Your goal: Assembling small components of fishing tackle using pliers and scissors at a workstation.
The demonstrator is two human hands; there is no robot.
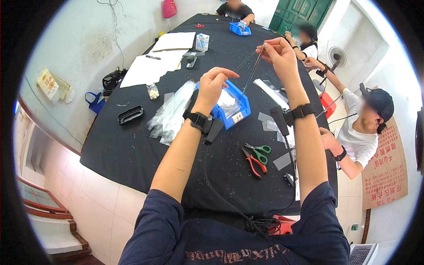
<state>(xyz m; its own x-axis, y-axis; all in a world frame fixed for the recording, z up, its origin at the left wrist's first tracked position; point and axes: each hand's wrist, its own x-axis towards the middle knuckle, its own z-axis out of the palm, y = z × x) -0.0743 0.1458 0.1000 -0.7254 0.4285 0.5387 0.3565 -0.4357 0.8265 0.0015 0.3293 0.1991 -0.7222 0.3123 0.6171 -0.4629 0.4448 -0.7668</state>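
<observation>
My right hand [279, 52] is raised over the table, thumb and fingertips pinched on thin dark cord [252, 78]. Some strands hang taut from that pinch toward the blue bin, and others slant to my left hand [213, 86]. That hand is lower, its index finger stretched out at the strands and its other fingers curled; the exact grip is partly hidden. Below both hands stands the blue plastic bin [244, 114], with white items in clear bags [227, 100] inside. Clear plastic sleeves [170, 112] lie in a pile beside my left forearm.
Green-handled scissors [261, 150] and red-handled pliers [256, 165] lie between my forearms. Leftward are a black tray [130, 115], a bag of white pieces [152, 91], papers [148, 70] and a stapler [191, 61]. A co-worker [360, 128] sits at right; wrist cables trail toward me.
</observation>
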